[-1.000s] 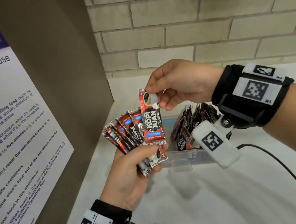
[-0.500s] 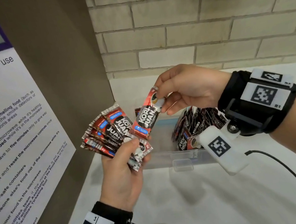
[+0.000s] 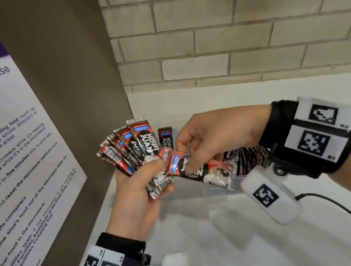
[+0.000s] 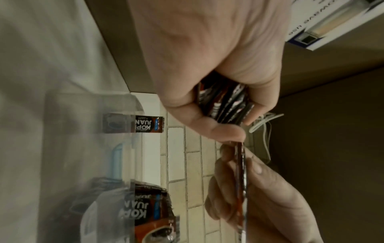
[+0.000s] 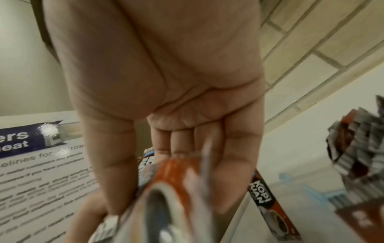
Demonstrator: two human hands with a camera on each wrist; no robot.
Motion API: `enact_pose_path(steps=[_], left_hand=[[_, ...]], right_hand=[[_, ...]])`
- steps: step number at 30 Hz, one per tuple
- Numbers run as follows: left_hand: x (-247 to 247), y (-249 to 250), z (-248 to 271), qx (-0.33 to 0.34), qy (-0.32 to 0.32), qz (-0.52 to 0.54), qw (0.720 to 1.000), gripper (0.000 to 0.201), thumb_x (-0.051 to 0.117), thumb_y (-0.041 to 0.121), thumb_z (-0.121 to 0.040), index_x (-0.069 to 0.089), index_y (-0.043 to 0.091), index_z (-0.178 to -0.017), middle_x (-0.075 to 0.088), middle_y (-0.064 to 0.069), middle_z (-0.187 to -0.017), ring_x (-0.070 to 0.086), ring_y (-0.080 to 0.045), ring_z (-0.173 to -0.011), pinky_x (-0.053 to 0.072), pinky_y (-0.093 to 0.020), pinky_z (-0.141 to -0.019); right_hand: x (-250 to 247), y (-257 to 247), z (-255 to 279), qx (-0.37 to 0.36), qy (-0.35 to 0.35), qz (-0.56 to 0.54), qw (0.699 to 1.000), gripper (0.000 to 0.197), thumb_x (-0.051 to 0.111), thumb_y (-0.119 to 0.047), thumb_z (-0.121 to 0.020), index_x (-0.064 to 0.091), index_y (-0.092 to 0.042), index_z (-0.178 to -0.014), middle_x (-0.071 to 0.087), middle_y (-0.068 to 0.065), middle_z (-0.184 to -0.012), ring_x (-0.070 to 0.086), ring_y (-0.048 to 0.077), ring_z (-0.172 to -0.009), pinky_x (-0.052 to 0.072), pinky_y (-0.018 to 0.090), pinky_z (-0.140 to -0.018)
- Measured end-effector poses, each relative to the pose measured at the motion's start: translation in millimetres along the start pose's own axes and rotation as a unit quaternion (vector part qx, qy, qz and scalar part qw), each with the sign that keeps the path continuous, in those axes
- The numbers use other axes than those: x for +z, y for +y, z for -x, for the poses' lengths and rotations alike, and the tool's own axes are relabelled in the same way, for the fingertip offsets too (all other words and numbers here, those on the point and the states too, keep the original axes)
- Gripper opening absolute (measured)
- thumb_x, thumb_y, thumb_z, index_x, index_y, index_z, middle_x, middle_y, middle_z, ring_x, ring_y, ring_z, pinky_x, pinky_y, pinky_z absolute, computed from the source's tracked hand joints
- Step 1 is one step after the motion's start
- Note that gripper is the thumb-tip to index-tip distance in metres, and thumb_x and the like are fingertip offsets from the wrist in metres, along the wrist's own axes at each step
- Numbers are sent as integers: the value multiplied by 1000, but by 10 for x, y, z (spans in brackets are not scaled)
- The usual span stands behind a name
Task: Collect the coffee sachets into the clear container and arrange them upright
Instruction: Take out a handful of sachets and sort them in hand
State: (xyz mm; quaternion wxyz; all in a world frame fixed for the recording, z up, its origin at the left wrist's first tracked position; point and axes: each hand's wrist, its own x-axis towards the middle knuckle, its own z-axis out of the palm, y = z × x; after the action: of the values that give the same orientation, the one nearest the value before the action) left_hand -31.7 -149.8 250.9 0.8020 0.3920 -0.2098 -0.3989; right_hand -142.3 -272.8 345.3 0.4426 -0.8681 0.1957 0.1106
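Left hand (image 3: 132,199) grip clamps fanned Kopi Juan sachets (image 3: 133,148); right hand (image 3: 214,136) grip pinches single sachet (image 3: 201,170) tilted sideways above clear container (image 3: 214,193) on white bench (image 3: 234,250). Inside container: sachet bundle (image 3: 245,158) at right, lone sachet (image 3: 166,137) upright at left.

Black wrist straps (image 3: 308,134) on both bare arms, white tags with black square codes; white camera pod (image 3: 269,196) under each, thin black cable (image 3: 343,209) lower right.
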Motion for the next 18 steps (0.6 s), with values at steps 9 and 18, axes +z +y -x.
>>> enact_pose_path(steps=[9, 18], left_hand=[[-206, -55, 27, -61, -76, 159, 982, 66, 95, 12, -37, 74, 22, -99, 69, -3, -114, 67, -12, -76, 49, -22, -49], [-156, -110, 63, -104, -86, 16, 991, 63, 84, 4, -38, 77, 22, -98, 72, 3, -96, 70, -17, -76, 48, -24, -45]], right_hand=[[-79, -14, -52, -38, 185, -158, 969, 21, 63, 6, -84, 58, -1, -103, 67, 19, -91, 65, 24, -65, 59, 33, -62], [-95, -21, -239, -10, 247, -240, 939, 12, 61, -3, -88, 54, -12, -86, 64, 7, -72, 66, 28, -61, 56, 33, -59]])
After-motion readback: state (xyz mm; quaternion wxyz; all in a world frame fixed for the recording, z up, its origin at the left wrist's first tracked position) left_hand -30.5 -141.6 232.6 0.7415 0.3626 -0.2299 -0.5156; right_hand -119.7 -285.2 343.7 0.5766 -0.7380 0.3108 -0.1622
